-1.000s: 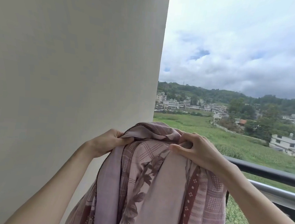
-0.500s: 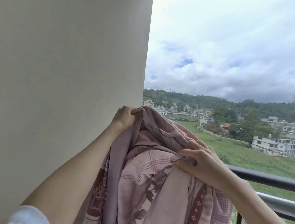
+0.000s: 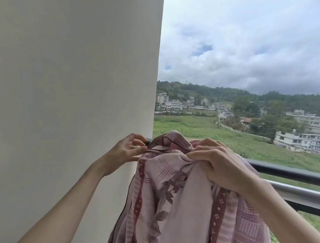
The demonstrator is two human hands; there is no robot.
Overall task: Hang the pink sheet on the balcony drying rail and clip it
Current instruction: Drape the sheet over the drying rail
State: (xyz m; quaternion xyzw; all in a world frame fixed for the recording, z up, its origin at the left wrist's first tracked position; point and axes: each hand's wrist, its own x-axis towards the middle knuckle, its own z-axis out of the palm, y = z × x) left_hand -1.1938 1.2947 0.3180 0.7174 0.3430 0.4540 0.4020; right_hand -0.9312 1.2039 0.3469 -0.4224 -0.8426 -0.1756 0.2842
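both hands [image 3: 126,149] [image 3: 215,164] pinch bunched, soft patterned pink sheet [image 3: 183,209] over round dark rail [image 3: 293,173].

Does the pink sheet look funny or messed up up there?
A bit, yes. The pink sheet is scrunched into a lumpy heap over the rail by the wall, not spread flat. The left hand pinches its edge and the right hand grips the bunch. No clip shows.

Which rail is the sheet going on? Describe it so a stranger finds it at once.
Start at the big pale wall on the left and follow its right edge down to the hands. The dark top rail runs rightward from there, with the pink sheet bunched over its wall end. A lighter grey rail lies below it.
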